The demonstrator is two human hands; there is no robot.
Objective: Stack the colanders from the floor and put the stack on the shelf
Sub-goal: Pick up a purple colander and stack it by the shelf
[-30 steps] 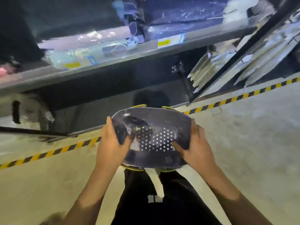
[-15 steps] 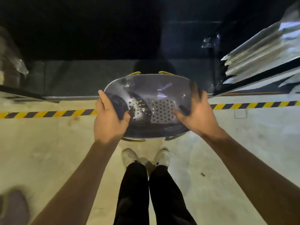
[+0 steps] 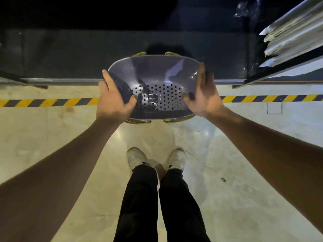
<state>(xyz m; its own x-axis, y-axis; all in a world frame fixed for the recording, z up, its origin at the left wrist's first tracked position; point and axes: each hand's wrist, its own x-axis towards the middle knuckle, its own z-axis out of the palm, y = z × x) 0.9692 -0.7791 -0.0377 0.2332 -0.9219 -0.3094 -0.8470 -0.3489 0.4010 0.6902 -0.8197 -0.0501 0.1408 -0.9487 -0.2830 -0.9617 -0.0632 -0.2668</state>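
Note:
I hold a grey-violet colander stack [image 3: 157, 74] with a perforated bottom and yellow handles showing under its rims at both ends. My left hand [image 3: 113, 100] grips its left side, thumb inside the bowl and fingers outside. My right hand [image 3: 203, 96] grips the right side the same way. The stack hangs in the air above the floor, at the front edge of a dark low shelf [image 3: 61, 55]. How many colanders are nested in it I cannot make out.
Yellow-and-black hazard tape [image 3: 262, 98] runs across the pale floor along the shelf front. Silvery flat packs [image 3: 293, 37] lie stacked on the neighbouring rack at the right. My white shoes [image 3: 155, 158] stand just behind the stack.
The view has tipped downward, so the upper shelf with wrapped goods has left the frame. My arms have stretched out, carrying the stack forward to the low shelf's edge.

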